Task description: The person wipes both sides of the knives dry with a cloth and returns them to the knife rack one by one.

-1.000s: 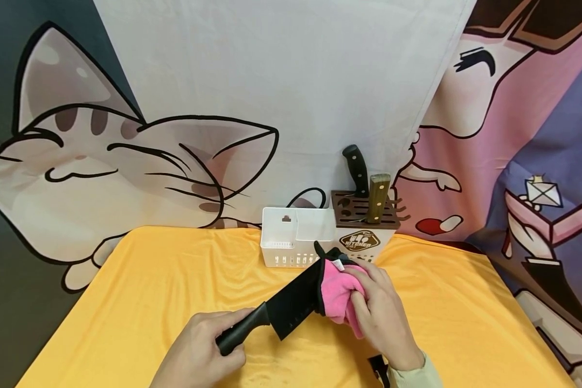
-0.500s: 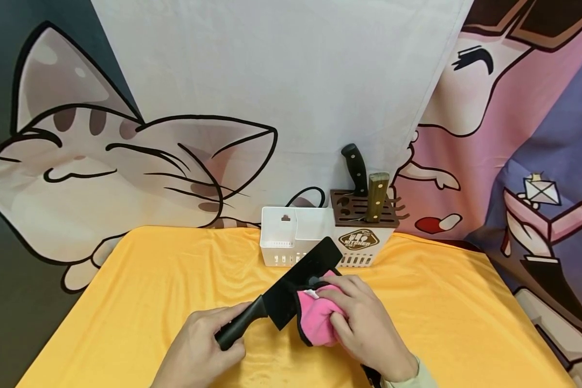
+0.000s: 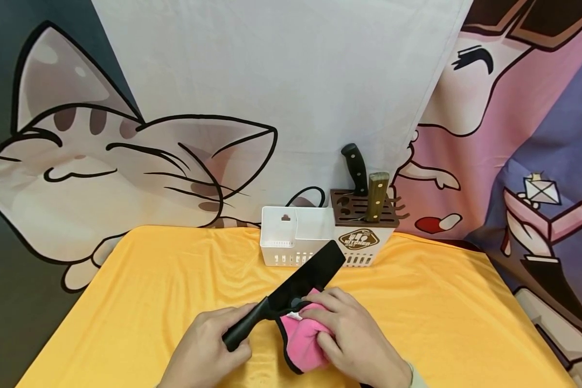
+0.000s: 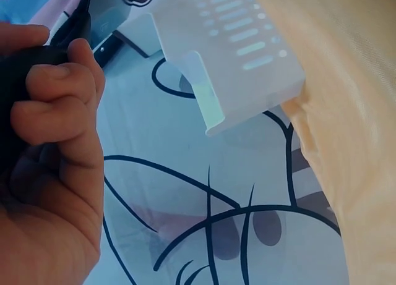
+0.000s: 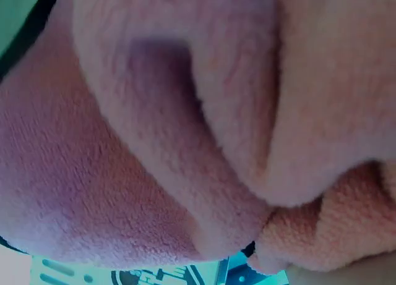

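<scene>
A black cleaver (image 3: 310,275) is held up over the yellow cloth, its blade slanting away to the upper right. My left hand (image 3: 206,345) grips its black handle (image 3: 246,326); in the left wrist view the fingers of the left hand (image 4: 62,112) curl round that dark handle. A pink cloth with black edging (image 3: 303,345) is bunched in my right hand (image 3: 351,337), which holds it against the blade's lower edge near the handle. Fuzzy folds of the pink cloth (image 5: 154,143) fill most of the right wrist view, hiding the fingers there.
Behind the blade stands a white knife holder (image 3: 298,229) with a brown slotted top (image 3: 341,213). A black-handled knife (image 3: 355,170) and a wooden-handled knife (image 3: 377,196) stand in it. The yellow tablecloth (image 3: 174,280) covers the table, and a printed cartoon curtain (image 3: 271,81) hangs behind.
My right hand has slid the pink cloth down the blade from the tip toward the handle, baring the tip. My left hand keeps its grip, and the cleaver has turned slightly.
</scene>
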